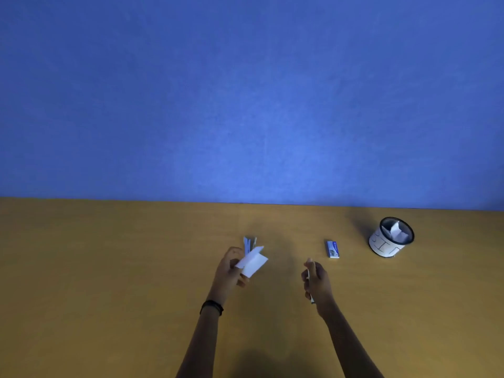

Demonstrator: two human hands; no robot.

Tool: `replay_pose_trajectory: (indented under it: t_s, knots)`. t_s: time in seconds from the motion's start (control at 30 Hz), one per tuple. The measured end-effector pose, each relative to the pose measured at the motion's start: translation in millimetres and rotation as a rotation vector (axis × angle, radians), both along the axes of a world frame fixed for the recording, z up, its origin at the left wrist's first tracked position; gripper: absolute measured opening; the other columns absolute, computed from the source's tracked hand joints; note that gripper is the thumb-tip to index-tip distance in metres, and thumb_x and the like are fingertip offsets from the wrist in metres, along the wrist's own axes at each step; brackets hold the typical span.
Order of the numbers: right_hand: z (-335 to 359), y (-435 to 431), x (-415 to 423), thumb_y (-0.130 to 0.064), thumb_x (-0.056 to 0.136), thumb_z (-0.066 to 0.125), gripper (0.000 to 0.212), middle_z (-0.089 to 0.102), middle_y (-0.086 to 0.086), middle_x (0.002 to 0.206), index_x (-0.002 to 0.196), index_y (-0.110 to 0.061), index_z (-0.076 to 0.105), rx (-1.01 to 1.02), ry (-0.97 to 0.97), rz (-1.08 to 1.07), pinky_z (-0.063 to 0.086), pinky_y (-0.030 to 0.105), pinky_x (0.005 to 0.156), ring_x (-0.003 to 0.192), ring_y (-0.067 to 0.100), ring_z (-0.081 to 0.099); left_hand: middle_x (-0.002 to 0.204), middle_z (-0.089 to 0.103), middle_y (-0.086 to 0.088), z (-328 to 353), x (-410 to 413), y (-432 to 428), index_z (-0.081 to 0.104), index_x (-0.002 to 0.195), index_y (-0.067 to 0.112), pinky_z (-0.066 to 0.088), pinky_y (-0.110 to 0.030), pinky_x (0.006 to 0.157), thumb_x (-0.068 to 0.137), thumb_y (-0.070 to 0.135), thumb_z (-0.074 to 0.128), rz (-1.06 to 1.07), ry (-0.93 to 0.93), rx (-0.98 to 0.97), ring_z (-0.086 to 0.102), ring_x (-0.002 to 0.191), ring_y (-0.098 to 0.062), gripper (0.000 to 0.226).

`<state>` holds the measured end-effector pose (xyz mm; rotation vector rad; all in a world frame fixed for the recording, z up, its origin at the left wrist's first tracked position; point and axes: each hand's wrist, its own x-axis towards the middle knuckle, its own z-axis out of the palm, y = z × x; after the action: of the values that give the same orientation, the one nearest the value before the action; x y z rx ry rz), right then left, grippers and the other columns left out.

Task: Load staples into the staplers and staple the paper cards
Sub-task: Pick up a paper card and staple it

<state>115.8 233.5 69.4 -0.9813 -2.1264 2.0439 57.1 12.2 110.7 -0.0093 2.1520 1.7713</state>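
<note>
Office cubicle desk, looks like. Tan laminate desktop [109, 268] under my grip, plain blue partition [245, 91] rising right behind it. Stationery about: small staple box [333, 249] just right of my right hand [317, 279], paper-wrapped cup [381, 246] holding folded paper cards [396, 231] farther right, near the partition.

Plain blue wall [245, 91] above an ochre tabletop [109, 255].
A white folded paper card [252, 261]; blue-and-white staple box [332, 249]; white cylindrical pot [381, 245], black rim, black line markings; black wristband [212, 306].
</note>
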Motion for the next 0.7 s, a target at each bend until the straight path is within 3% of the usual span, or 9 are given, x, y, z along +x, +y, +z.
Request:
replay_pose_trajectory:
  t_s: [0.1,0.2,0.33,0.4,0.5,0.7]
  knots:
    - [0.6,0.6,7.6,-0.04,0.098,0.036,0.032,0.046,0.0,0.064,0.09,-0.015,0.054,0.001,0.006,0.009,0.028,0.021,0.038,0.035,0.007,0.035,0.085,0.06,-0.009,9.2,4.9,13.5,0.058,0.091,0.012,0.05,-0.028,0.046,0.091,-0.003,0.034,-0.109,-0.026,0.0,0.059,0.045,-0.02,0.028]
    - [1.0,1.6,12.5,-0.041,0.097,0.036,0.032,0.047,-0.001,0.063,0.091,-0.016,0.055,-0.008,0.014,0.008,0.028,0.021,0.038,0.035,0.007,0.035,0.1,0.057,-0.007,13.8,9.7,24.8,0.064,0.087,0.012,0.054,-0.03,0.052,0.088,-0.003,0.031,-0.173,-0.036,0.01,0.065,0.059,-0.02,0.037]
    - [2.3,4.2,15.4,-0.042,0.097,0.037,0.033,0.048,-0.002,0.062,0.089,-0.016,0.055,-0.018,0.019,-0.004,0.028,0.021,0.037,0.034,0.007,0.035,0.104,0.057,-0.009,16.9,15.4,37.9,0.067,0.083,0.014,0.059,-0.035,0.063,0.089,-0.004,0.032,-0.192,-0.044,0.046,0.066,0.079,-0.022,0.04]
    - [3.1,5.9,16.2,-0.042,0.097,0.036,0.033,0.048,-0.002,0.061,0.089,-0.016,0.055,-0.022,0.022,-0.009,0.028,0.02,0.037,0.034,0.007,0.035,0.103,0.059,-0.008,17.3,19.4,41.9,0.068,0.086,0.016,0.056,-0.027,0.062,0.09,-0.004,0.032,-0.223,-0.054,0.043,0.065,0.081,-0.018,0.042]
    - [4.0,8.3,18.4,-0.038,0.099,0.034,0.034,0.047,0.002,0.062,0.09,-0.013,0.055,-0.027,0.043,-0.019,0.028,0.018,0.035,0.034,0.007,0.033,0.108,0.059,-0.001,15.5,23.8,44.8,0.069,0.094,0.019,0.055,-0.021,0.067,0.088,-0.003,0.039,-0.263,-0.1,0.023,0.063,0.09,-0.015,0.038]
    - [11.8,10.0,21.6,-0.037,0.099,0.037,0.035,0.052,0.003,0.068,0.098,-0.007,0.054,-0.054,0.053,0.014,0.029,0.018,0.035,0.037,0.009,0.035,0.119,0.06,-0.002,11.4,27.6,48.9,0.067,0.102,0.018,0.056,-0.025,0.076,0.087,0.01,0.059,-0.303,-0.159,0.047,0.067,0.095,-0.019,0.019]
